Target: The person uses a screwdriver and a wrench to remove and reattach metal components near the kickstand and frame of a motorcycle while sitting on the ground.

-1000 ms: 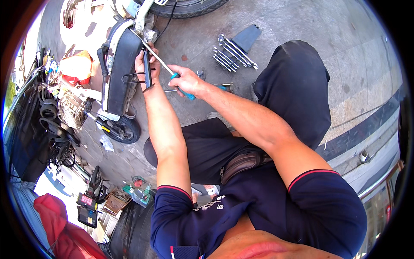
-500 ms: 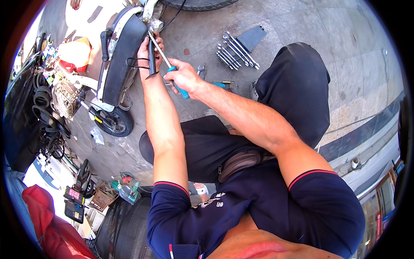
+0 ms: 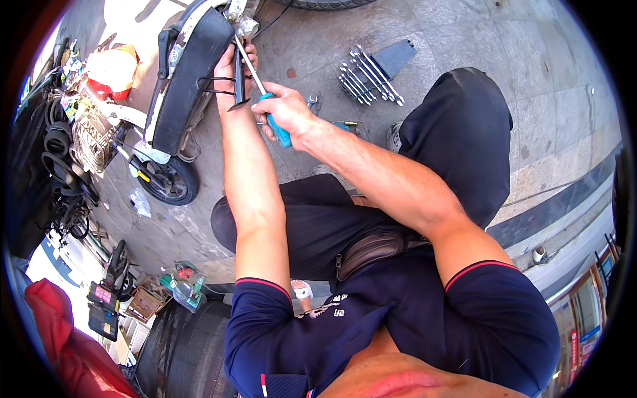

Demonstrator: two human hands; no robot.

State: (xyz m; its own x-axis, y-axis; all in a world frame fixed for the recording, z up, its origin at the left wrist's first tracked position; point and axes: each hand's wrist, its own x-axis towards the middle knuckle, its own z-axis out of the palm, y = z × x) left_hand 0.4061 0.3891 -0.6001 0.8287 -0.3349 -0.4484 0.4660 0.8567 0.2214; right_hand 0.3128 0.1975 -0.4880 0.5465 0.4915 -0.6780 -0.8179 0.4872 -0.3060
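My left hand [image 3: 223, 67] is closed on a slim black metal part [image 3: 240, 83] with a wire loop, beside a scooter's long black padded piece [image 3: 187, 79]. My right hand [image 3: 284, 111] grips a screwdriver by its blue handle [image 3: 281, 136]; the long steel shaft reaches up along the black part to a worn metal fitting [image 3: 236, 9] at the top of the padded piece, its tip hard to make out. An open-end wrench [image 3: 312, 101] lies on the paving just beyond my right hand.
Several wrenches [image 3: 370, 78] lie with a dark holder [image 3: 397, 54]. A small wheel [image 3: 169, 192] is below the scooter, a large tyre [image 3: 318, 3] at the top. Hoses and parts [image 3: 60, 166] crowd the left; bottles [image 3: 186, 292] and a red cloth [image 3: 60, 331] lie lower left.
The view has shifted slightly, with the scooter higher in it. Both hands have moved a little up the picture, and the screwdriver stands a little steeper, still in my right hand.
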